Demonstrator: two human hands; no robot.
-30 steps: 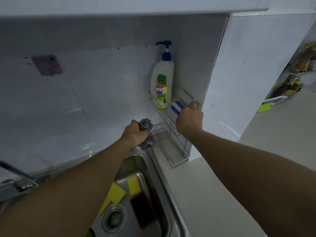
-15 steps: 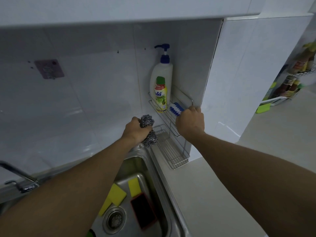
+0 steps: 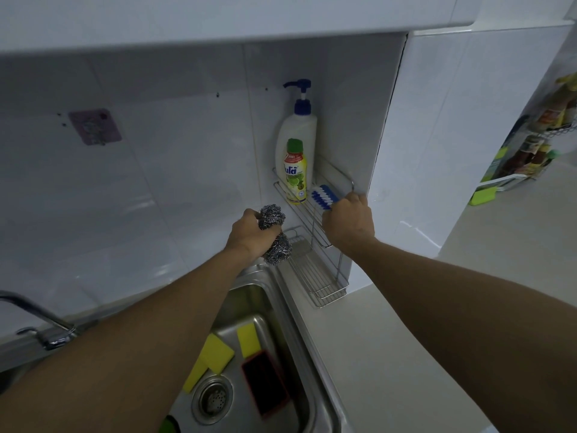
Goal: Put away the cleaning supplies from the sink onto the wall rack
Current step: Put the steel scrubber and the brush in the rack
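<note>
A two-tier wire wall rack (image 3: 327, 289) hangs in the tiled corner. On its upper shelf stand a white pump bottle (image 3: 298, 132) and a green-capped dish soap bottle (image 3: 295, 173). My right hand (image 3: 349, 221) is closed around a blue scrub brush (image 3: 323, 198) that rests on the upper shelf, bristles facing left. My left hand (image 3: 249, 234) grips a steel wool scourer (image 3: 274, 234) just left of the lower shelf. Down in the steel sink (image 3: 299, 335) lie two yellow sponges (image 3: 218, 353) (image 3: 248, 337) and a dark red-edged pad (image 3: 265, 382).
A faucet (image 3: 46, 326) juts out at the lower left. An adhesive wall hook (image 3: 95, 126) sticks to the tiles on the left. White counter (image 3: 390, 354) runs to the right of the sink. Bottles on a far rack (image 3: 537, 145) stand at the right edge.
Both hands have held nearly still. My right hand with the brush has edged slightly deeper along the upper shelf, and my left hand has stayed beside the lower shelf with the scourer.
</note>
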